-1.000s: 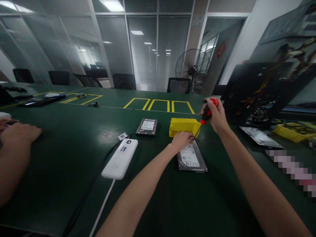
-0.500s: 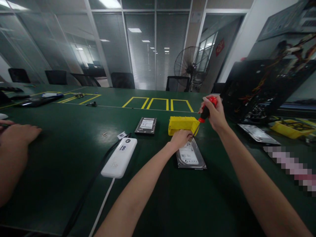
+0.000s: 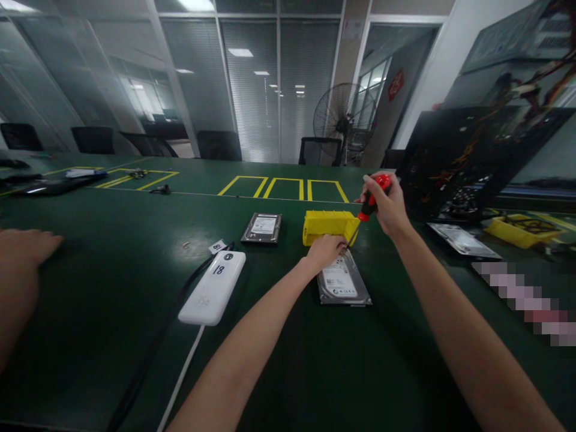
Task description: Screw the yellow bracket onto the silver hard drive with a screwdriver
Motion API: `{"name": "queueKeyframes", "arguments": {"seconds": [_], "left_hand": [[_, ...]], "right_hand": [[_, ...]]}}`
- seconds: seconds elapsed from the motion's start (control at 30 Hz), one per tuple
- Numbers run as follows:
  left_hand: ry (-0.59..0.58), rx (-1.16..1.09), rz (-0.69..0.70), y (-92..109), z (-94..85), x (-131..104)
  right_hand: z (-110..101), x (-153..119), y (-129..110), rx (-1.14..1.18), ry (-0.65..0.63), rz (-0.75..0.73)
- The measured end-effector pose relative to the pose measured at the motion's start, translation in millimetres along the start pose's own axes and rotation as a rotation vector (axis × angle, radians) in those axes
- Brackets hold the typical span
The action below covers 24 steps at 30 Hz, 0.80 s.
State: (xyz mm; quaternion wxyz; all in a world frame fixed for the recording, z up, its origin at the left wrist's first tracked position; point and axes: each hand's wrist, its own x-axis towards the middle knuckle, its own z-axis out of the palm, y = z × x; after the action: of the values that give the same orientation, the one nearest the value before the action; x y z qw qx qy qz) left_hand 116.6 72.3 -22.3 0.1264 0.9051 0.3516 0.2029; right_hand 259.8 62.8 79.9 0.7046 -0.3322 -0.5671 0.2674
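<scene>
My right hand (image 3: 386,203) is closed around the red and black handle of a screwdriver (image 3: 369,203), which slants down to the left. Its tip meets the far end of a hard drive (image 3: 341,281) lying label up on the table. At that same end my left hand (image 3: 326,251) has its fingers bent together beside the screwdriver's tip; whatever is between them is hidden. Just behind stands a yellow plastic bin (image 3: 327,223), tipped on its side with its opening towards me. A second hard drive (image 3: 262,228) rests to the left of the bin.
A white power bank (image 3: 213,291) with cables lies on the green table (image 3: 279,366), left of my forearm. Another person's hand (image 3: 29,245) rests at far left. To the right are a silver drive (image 3: 463,240), a yellow tray (image 3: 517,233) and an open computer case (image 3: 477,159).
The view has shifted slightly, so everything sits a little further left. Both my hands keep their places at the drive and screwdriver. The other person's hand has moved slightly.
</scene>
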Motion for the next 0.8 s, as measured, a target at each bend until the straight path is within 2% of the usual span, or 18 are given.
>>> {"name": "queueKeyframes", "arguments": {"seconds": [0.2, 0.53, 0.8], "left_hand": [[0.016, 0.005, 0.011, -1.3, 1.9, 0.4], [0.004, 0.001, 0.0, 0.5, -0.6, -0.8], [-0.002, -0.003, 0.013, 0.9, -1.3, -1.4]], "right_hand": [[-2.3, 1.7, 2.0, 0.054, -0.085, 0.051], [3.0, -1.6, -1.7, -0.001, -0.019, 0.038], [1.4, 0.3, 1.1, 0.024, -0.081, 0.054]]}}
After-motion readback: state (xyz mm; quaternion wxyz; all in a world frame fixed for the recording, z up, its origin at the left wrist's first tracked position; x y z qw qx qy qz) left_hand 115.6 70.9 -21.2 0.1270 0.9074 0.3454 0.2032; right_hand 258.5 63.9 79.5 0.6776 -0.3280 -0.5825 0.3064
